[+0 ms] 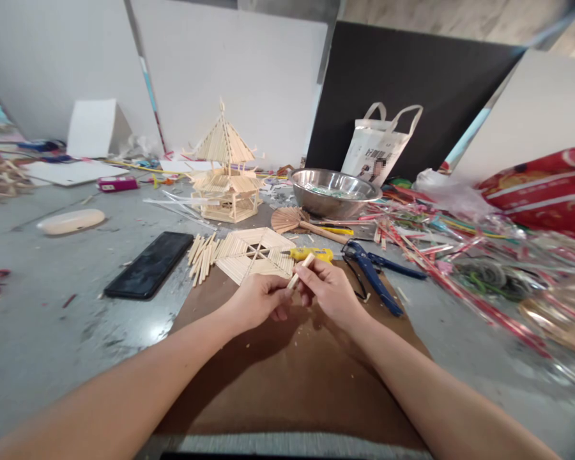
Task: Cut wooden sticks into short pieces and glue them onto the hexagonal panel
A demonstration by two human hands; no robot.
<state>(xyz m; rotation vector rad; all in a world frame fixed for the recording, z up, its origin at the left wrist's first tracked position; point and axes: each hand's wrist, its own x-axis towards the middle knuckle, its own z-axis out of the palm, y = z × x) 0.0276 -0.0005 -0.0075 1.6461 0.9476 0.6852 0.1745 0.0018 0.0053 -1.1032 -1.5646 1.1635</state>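
Observation:
A short pale wooden stick (301, 271), perhaps more than one pressed together, slants between my hands above the brown board. My left hand (257, 299) pinches its lower end between thumb and fingers. Near the upper end, my right hand (331, 292) is closed on the same stick. Just beyond my hands lies a flat hexagonal panel of sticks (234, 259) with an opening at its centre. A yellow-handled tool (316, 254) rests by the panel's right side, partly behind my right hand. Loose cut sticks (203, 259) are piled left of the panel.
The brown board (268, 390) lies under my hands. Left are a black phone (149, 265) and a white oval case (71, 222). Behind stands a stick pavilion (227, 191), beside a metal bowl (335, 199). Blue pliers (376, 278) lie right, near tangled red-and-clear strips (441, 275).

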